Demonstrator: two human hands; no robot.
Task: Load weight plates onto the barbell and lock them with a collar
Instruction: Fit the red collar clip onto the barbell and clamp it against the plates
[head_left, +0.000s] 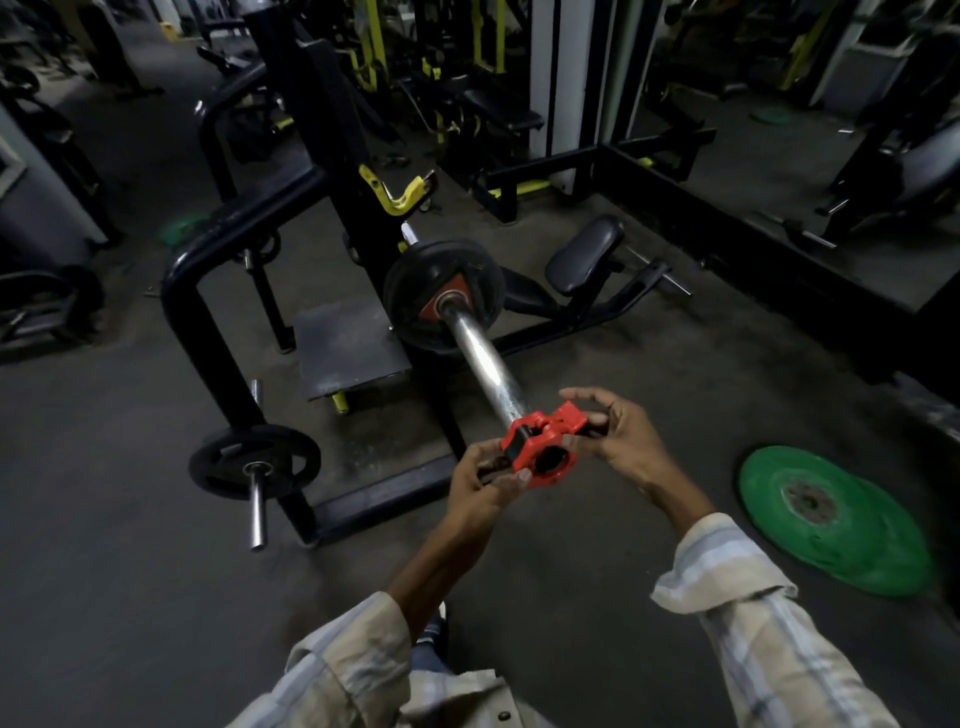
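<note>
Barbell (480, 353): its shiny steel sleeve runs from the middle of the view down toward the viewer, ending between two hands. A black weight plate (444, 293) with a red centre sits far up the sleeve, against the rack end. At the near tip of the sleeve is a red clamp collar (543, 447), its round opening facing the viewer; whether it is already on the bar's end or just in front of it is hard to tell, because the collar covers the tip.

Both arms reach forward from the bottom of the frame, in rolled-up pale checked sleeves, forearms bare. The left hand (480, 486) comes up from below, fingers curled around the collar's lower left side, thumb pressed on its front face. The right hand (618, 436) comes in from the right, wrist bent, thumb and fingertips pinching the collar's raised lever end while the upper fingers arch loosely above it.

On the dark floor to the right lie green plates (836, 519), stacked flat and overlapping, well apart from the hands. To the left, a smaller black plate (254, 460) hangs on a storage peg of the black bench frame (208, 322). The gym background is dim and blurred, and the machines there are hard to make out.
</note>
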